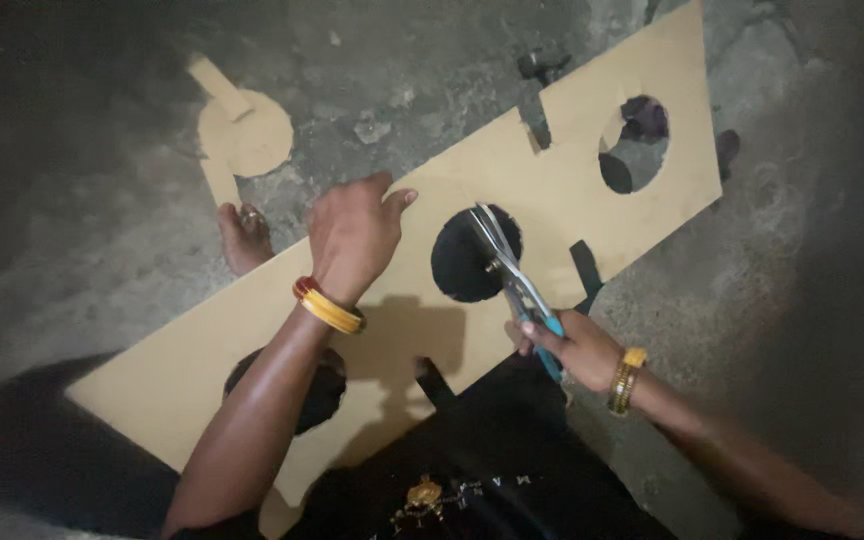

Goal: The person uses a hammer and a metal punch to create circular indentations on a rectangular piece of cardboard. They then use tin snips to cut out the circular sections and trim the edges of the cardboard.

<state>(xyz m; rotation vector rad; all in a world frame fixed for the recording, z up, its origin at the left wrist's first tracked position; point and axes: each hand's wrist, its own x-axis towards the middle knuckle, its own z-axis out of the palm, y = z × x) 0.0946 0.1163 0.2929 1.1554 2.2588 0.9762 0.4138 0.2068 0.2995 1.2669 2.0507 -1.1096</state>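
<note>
Head view, looking down at a rough grey concrete floor (432,80), dim light.

Long tan cardboard sheet (552,190) lies diagonally across the frame, low left to high right, partly over the person's lap. It has three round holes: one near the lower left (317,400) partly hidden by the left forearm, one in the middle (462,260), one near the upper right end (634,145). Narrow slots are cut into its near edge, plus a notch in the top edge.

Left hand (352,235): palm down, fingers spread flat, pressing on the sheet just left of the middle hole. Red and yellow bangles (330,305) on that wrist.

Right hand (577,345): closed around the teal handles of a pair of scissors (512,275). Blades are slightly parted and point up-left, tips over the right rim of the middle hole. Gold bangles (627,378) on that wrist.

Cut-out cardboard disc (247,135) with strip offcuts lies on the floor at upper left, well apart from the sheet. A bare foot (244,238) with a toe ring shows just beyond the sheet's far edge, between disc and left hand.

Small dark objects near the upper right hole; cannot tell what they are.
</note>
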